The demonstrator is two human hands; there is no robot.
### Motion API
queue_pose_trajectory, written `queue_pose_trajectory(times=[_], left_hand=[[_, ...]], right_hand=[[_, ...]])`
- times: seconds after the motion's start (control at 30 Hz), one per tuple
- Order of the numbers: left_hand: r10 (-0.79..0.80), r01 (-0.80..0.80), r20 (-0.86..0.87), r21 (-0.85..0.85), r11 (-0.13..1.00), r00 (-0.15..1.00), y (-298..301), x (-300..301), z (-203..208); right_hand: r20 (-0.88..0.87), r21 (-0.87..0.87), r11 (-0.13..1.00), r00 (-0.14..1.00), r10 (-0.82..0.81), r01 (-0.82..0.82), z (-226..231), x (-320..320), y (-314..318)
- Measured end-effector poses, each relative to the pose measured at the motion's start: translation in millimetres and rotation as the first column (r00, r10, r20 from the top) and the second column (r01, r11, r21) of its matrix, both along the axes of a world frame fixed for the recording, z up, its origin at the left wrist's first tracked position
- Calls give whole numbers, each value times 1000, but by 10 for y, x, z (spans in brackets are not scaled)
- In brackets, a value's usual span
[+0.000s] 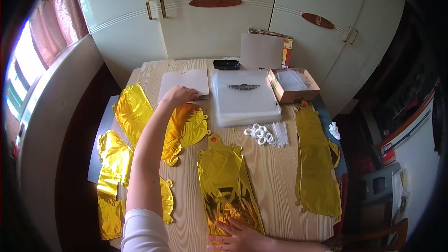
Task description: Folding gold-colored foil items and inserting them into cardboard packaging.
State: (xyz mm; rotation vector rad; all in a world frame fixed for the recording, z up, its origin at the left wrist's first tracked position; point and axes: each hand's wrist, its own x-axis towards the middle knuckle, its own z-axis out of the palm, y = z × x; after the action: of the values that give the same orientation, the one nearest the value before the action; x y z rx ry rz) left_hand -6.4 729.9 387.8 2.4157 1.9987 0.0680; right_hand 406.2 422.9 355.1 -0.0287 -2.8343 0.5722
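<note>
My left hand [183,94] reaches to the beige card sheets [186,80] at the back left, with fingers drawn together at the near right part of the top sheet. My right hand [240,237] lies flat, fingers spread, on the lower part of a flattened gold foil balloon [228,177] in the near middle. That balloon has a red dot on its top tab and dark reflections. Left of it lie more gold foil balloons [134,112], partly hidden by my left forearm. Another folded gold balloon [317,168] lies at the right.
A stack of clear plastic bags [245,98] stands behind the middle. Beside it are a cardboard box [294,94] of clear packets, white ribbon rolls [260,134] and thin clear straws [281,134]. A black case [226,64] and an upright card [261,51] stand near the cabinets [214,28].
</note>
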Motion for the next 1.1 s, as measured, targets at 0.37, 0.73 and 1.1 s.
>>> queue_pose_trajectory(times=[0.37, 0.73, 1.1], left_hand=[[46, -118, 123, 675, 728, 991, -721, 253, 591], [-286, 307, -150, 689, 656, 947, -2880, 2113, 871], [-400, 297, 155, 447, 844, 903, -3412, 2545, 225]], right_hand=[[171, 109, 990, 983, 70, -90, 76, 38, 12], [-243, -722, 685, 892, -382, 96, 212, 280, 243], [169, -954, 71, 717, -676, 291, 135, 437, 751]])
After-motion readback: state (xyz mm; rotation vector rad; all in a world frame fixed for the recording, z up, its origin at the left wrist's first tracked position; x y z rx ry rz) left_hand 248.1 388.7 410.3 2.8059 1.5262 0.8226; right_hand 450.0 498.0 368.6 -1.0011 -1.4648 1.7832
